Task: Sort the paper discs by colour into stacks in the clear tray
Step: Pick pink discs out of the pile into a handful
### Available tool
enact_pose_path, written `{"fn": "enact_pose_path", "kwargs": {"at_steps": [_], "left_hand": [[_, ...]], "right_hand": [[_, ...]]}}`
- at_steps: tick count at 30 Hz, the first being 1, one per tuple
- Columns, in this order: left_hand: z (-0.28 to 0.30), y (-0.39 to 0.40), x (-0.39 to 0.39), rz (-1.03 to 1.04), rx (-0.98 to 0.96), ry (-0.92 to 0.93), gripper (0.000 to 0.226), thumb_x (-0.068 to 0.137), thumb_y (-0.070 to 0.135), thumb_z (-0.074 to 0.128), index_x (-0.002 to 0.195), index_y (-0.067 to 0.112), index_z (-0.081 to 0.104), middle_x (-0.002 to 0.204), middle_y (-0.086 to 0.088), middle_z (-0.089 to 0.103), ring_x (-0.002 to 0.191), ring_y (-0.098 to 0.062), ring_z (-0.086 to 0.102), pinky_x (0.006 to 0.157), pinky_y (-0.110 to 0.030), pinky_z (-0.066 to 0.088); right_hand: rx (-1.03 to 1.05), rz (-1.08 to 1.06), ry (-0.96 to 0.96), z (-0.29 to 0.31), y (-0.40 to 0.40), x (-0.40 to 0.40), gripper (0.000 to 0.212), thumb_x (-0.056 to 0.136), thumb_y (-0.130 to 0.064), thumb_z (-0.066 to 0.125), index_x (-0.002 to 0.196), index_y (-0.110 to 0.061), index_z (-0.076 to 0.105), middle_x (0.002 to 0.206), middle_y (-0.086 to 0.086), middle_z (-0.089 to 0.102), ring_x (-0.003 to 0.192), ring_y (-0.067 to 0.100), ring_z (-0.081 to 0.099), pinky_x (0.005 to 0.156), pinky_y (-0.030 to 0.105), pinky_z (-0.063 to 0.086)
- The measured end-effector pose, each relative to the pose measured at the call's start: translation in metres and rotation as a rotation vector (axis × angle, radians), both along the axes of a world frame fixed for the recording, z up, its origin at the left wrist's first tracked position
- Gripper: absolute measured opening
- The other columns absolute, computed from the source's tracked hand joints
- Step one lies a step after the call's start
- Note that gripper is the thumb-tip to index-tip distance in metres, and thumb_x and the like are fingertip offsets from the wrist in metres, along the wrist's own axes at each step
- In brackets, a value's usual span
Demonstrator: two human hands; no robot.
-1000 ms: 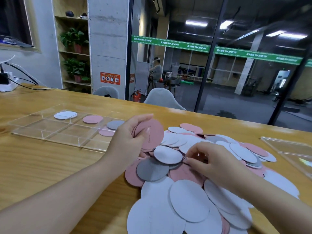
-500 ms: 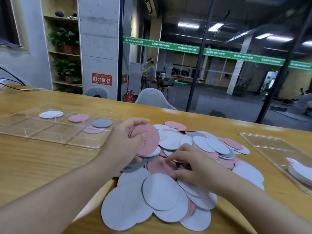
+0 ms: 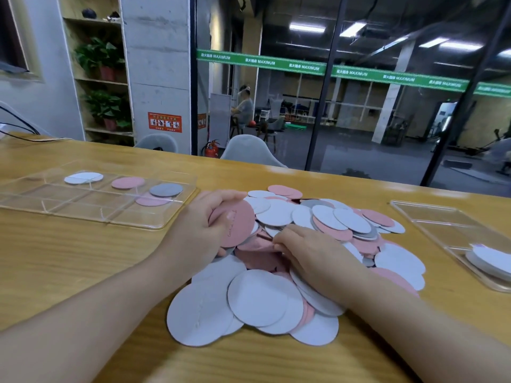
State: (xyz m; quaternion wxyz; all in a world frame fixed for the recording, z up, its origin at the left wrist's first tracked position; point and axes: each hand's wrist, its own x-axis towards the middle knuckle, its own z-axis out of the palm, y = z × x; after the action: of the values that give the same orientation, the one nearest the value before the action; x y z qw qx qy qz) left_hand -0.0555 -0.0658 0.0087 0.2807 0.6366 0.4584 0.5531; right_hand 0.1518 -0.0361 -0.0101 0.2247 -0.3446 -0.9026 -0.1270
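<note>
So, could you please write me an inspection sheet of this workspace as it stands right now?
Surface: wooden table, bearing two trays and a heap of discs.
Job's things: pile of paper discs in white, pink and grey at centre; left clear tray holds a white disc, a pink disc and a grey disc overlapping another pink one; right clear tray holds a white stack.
Clutter: nothing seen.
Hands: left hand grips a bunch of pink discs; right hand pinches a pink disc in the pile.
Cables: black cable at the table's far left.
Surroundings: shelf with potted plants, grey chairs, fire extinguisher, glass wall, a seated person beyond.
</note>
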Motion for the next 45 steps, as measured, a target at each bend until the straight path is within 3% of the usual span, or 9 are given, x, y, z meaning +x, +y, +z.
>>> {"fn": "enact_pose_path", "kwargs": {"at_steps": [8, 11, 15, 19, 24, 30, 34, 37, 45], "left_hand": [[0.004, -0.004, 0.001, -0.099, 0.007, -0.015, 0.012, 0.088, 0.033, 0.057, 0.095, 0.039, 0.064, 0.101, 0.019, 0.054, 0.072, -0.019, 0.063, 0.048, -0.027, 0.053], [-0.001, -0.004, 0.002, -0.169, 0.058, 0.114, 0.022, 0.082, 0.029, 0.069, 0.097, 0.043, 0.062, 0.100, 0.025, 0.056, 0.088, 0.000, 0.061, 0.069, -0.026, 0.057], [-0.005, -0.004, 0.003, -0.114, 0.258, 0.324, 0.035, 0.082, 0.019, 0.060, 0.105, 0.045, 0.058, 0.111, 0.022, 0.057, 0.112, 0.004, 0.050, 0.092, -0.008, 0.036], [-0.003, 0.001, -0.001, -0.011, 0.286, 0.276, 0.043, 0.088, 0.006, 0.061, 0.105, 0.046, 0.057, 0.109, 0.029, 0.051, 0.105, 0.013, 0.045, 0.077, -0.019, 0.048], [-0.001, 0.004, -0.008, -0.039, 0.155, 0.177, 0.043, 0.091, 0.008, 0.056, 0.101, 0.050, 0.059, 0.104, 0.028, 0.050, 0.083, -0.005, 0.056, 0.051, -0.034, 0.057], [-0.003, 0.005, -0.008, -0.112, -0.018, 0.044, 0.038, 0.094, 0.012, 0.051, 0.092, 0.049, 0.062, 0.080, 0.034, 0.051, 0.041, -0.021, 0.056, 0.036, -0.022, 0.041], [-0.002, 0.006, -0.006, -0.089, -0.071, -0.069, 0.038, 0.094, 0.011, 0.053, 0.090, 0.047, 0.064, 0.096, 0.023, 0.055, 0.048, -0.020, 0.063, 0.039, -0.023, 0.046], [0.001, 0.006, -0.005, -0.074, -0.054, -0.157, 0.040, 0.093, 0.007, 0.054, 0.090, 0.044, 0.068, 0.097, 0.027, 0.059, 0.080, -0.024, 0.065, 0.047, -0.026, 0.054], [0.005, 0.002, -0.005, -0.119, -0.061, -0.226, 0.015, 0.085, 0.022, 0.063, 0.091, 0.034, 0.071, 0.101, 0.013, 0.064, 0.094, -0.019, 0.063, 0.052, -0.031, 0.057]], "right_hand": [[-0.279, -0.016, 0.521, 0.001, -0.012, -0.012, 0.018, 0.098, -0.019, 0.039, 0.084, -0.028, 0.044, 0.084, -0.014, 0.049, 0.075, 0.004, 0.052, 0.068, 0.017, 0.042], [-0.369, 0.016, 0.641, 0.003, -0.020, -0.019, 0.018, 0.097, -0.016, 0.044, 0.084, -0.026, 0.049, 0.083, -0.003, 0.058, 0.070, 0.007, 0.059, 0.062, 0.021, 0.048], [-0.361, 0.019, 0.578, 0.003, -0.018, -0.019, 0.017, 0.093, -0.017, 0.054, 0.092, -0.034, 0.051, 0.087, -0.015, 0.059, 0.079, 0.004, 0.058, 0.070, 0.017, 0.046], [-0.277, 0.019, 0.281, 0.003, -0.005, -0.004, 0.013, 0.087, -0.026, 0.063, 0.095, -0.032, 0.055, 0.091, -0.020, 0.052, 0.087, -0.002, 0.047, 0.074, 0.011, 0.035], [-0.299, 0.115, 0.100, 0.011, -0.001, 0.005, 0.025, 0.079, -0.036, 0.065, 0.098, -0.020, 0.070, 0.097, -0.008, 0.065, 0.095, 0.006, 0.047, 0.080, 0.016, 0.039], [-0.193, 0.100, 0.047, 0.007, -0.002, 0.000, 0.029, 0.088, -0.039, 0.051, 0.099, -0.021, 0.070, 0.093, -0.004, 0.067, 0.089, 0.012, 0.056, 0.074, 0.030, 0.050], [-0.050, 0.079, 0.015, 0.002, -0.003, -0.003, 0.038, 0.095, -0.033, 0.035, 0.090, -0.013, 0.067, 0.083, 0.001, 0.065, 0.075, 0.021, 0.059, 0.061, 0.036, 0.052], [0.031, 0.042, 0.038, -0.001, -0.004, -0.007, 0.034, 0.096, -0.031, 0.034, 0.086, -0.014, 0.062, 0.076, 0.000, 0.060, 0.070, 0.017, 0.053, 0.060, 0.028, 0.045], [-0.054, 0.045, 0.505, 0.003, -0.009, -0.003, 0.024, 0.088, -0.026, 0.041, 0.084, -0.010, 0.059, 0.077, -0.003, 0.057, 0.072, 0.004, 0.045, 0.067, 0.010, 0.035]]}}
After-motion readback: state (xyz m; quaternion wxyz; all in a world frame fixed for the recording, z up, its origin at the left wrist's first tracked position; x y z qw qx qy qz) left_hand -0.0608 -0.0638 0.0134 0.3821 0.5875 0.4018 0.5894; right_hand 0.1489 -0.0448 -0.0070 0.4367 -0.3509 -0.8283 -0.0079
